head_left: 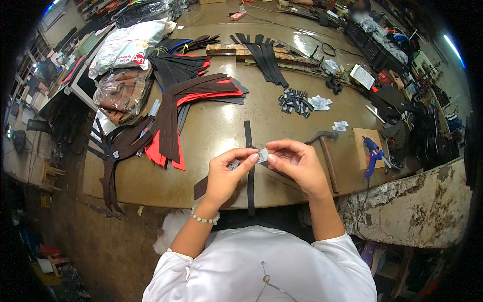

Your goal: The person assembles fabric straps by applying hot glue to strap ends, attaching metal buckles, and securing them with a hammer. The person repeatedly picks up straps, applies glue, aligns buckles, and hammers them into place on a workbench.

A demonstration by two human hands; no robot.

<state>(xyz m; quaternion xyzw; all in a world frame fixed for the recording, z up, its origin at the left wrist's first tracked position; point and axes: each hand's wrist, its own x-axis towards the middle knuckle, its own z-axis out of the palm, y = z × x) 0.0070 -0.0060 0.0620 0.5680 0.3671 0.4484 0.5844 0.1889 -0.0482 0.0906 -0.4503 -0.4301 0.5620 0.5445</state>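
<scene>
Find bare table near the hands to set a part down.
Free: tabletop between the brown strips and the black strip at the left hand; also between the small black pieces and right hand. Crowded: left, with strips and bags; right, with hammer and glue gun.

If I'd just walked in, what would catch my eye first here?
Probably the left hand and right hand, pinching a small white label near the front of the table. Beyond them to the left, dark brown strips fan out over bright red strips. At the right, a blue glue gun also stands out.
</scene>
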